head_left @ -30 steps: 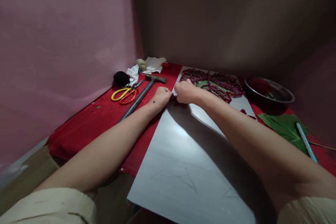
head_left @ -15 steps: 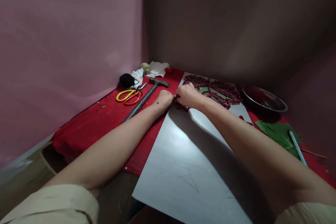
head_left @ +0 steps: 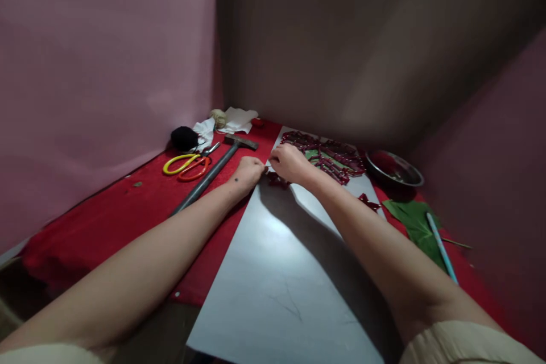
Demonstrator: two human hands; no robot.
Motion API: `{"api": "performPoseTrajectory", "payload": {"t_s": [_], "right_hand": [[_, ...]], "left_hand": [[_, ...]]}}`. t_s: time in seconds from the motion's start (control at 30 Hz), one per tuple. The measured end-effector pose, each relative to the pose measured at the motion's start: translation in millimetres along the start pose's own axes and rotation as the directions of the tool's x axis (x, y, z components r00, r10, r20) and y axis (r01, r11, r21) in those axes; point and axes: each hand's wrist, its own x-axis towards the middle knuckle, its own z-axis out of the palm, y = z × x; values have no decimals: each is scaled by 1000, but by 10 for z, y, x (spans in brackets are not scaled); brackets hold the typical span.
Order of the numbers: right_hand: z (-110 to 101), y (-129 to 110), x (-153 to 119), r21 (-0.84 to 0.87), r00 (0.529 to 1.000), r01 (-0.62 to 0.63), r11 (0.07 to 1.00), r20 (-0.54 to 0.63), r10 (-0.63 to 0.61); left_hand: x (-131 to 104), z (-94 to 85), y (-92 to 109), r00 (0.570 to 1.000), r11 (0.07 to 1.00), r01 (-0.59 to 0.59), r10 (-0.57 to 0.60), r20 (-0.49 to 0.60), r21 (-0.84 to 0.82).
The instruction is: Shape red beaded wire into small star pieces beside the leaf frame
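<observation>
My left hand [head_left: 248, 173] is closed at the left edge of the white board [head_left: 273, 244], beside the hammer's head. Close to it, nearly touching, my right hand [head_left: 290, 160] is closed with its fingers curled down. What the fingers pinch is too small and hidden to make out. Just under my right hand lies a small cluster of dark red shiny pieces [head_left: 278, 181]. Past it, a larger dark red beaded piece [head_left: 341, 156] with green leaf-like parts covers the far end of the board. Another small red piece [head_left: 368, 202] sits near the board's right edge.
On the red cloth [head_left: 106, 222] to the left lie a hammer [head_left: 209, 176], scissors [head_left: 190, 165], a black yarn ball [head_left: 184, 139], a cream yarn ball [head_left: 218, 119] and white cloth [head_left: 239, 119]. At right are a metal bowl [head_left: 413, 176], a green leaf [head_left: 412, 219] and a pale blue pen [head_left: 441, 247]. Walls stand close around.
The whole view has shifted, so everything sits further left and slightly lower. My hands stay close together at the board's left edge, both closed.
</observation>
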Motion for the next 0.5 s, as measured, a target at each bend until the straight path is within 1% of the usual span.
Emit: {"api": "performPoseTrajectory", "payload": {"t_s": [0.03, 0.07, 0.1, 0.13, 0.17, 0.2, 0.27, 0.37, 0.43, 0.47, 0.5], "right_hand": [[10, 49, -11, -4, 997, -10, 1000, -71, 10], [22, 98, -24, -9, 994, -16, 1000, -107, 15], [34, 147, -39, -12, 995, -5, 1000, -104, 4], [42, 194, -57, -17, 997, 11, 1000, -75, -12], [43, 240, -79, -30, 998, 23, 999, -50, -24], [32, 286, -106, -50, 999, 29, 998, -38, -31], [-38, 394, -185, -104, 999, 11, 995, -52, -16], [-260, 648, -381, -159, 993, -87, 983, -90, 74], [-452, 909, -548, -185, 977, -191, 964, -132, 169], [-547, 1065, -635, -190, 954, -274, 943, -175, 242], [-634, 1232, -718, -179, 922, -362, 915, -214, 323]], "left_hand": [[-1, 5, 1, 1000, 1000, -19, 20, -14, 21], [-4, 13, 3, 999, 999, -38, 39, -26, 39], [-9, 23, 4, 998, 997, -52, 55, -43, 56], [-16, 34, 5, 996, 994, -65, 71, -60, 92], [-24, 45, 5, 988, 974, -90, 114, -104, 207], [-31, 55, 3, 982, 948, -91, 136, -130, 305], [-39, 69, -1, 983, 901, -77, 140, -117, 428], [-42, 75, -1, 985, 855, -82, 146, -86, 513], [-45, 75, 11, 988, 839, -81, 138, -67, 538], [-46, 76, 20, 990, 832, -76, 129, -59, 549], [-48, 77, 30, 991, 826, -72, 122, -53, 559]]}}
